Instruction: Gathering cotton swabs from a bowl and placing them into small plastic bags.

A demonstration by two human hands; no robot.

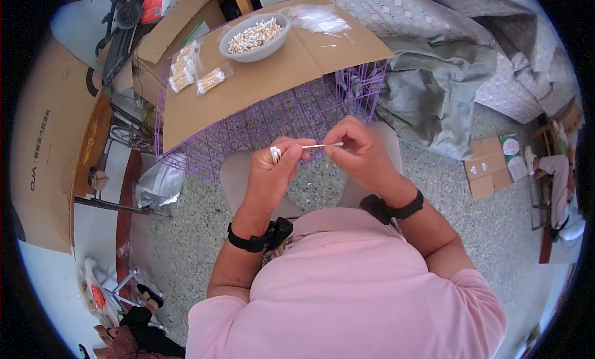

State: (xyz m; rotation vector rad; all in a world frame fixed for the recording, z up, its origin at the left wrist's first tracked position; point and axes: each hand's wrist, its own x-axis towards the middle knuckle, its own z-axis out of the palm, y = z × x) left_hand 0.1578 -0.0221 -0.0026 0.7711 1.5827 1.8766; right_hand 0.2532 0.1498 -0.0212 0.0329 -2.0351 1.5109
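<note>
In front of my lap, my left hand [270, 173] is closed around a small bunch of cotton swabs [275, 154], their white tips poking out beside the thumb. A single cotton swab [315, 146] stretches level between my two hands. Its right end is pinched by the thumb and finger of my right hand [364, 153], while its other end meets my left fingertips. Beyond them, a grey bowl [260, 55] heaped with cotton swabs stands on a cardboard sheet [279, 80]. Left of the bowl lie filled clear bags of swabs [185, 68] and another filled bag [212, 81].
The cardboard tops a purple wire cage [248, 126]. Clear plastic bags [317, 18] and a few loose swabs [329, 46] lie at its far right. Grey cloth [427, 86] drapes on the right. A large carton [46, 148] stands left. Other people sit at lower left and far right.
</note>
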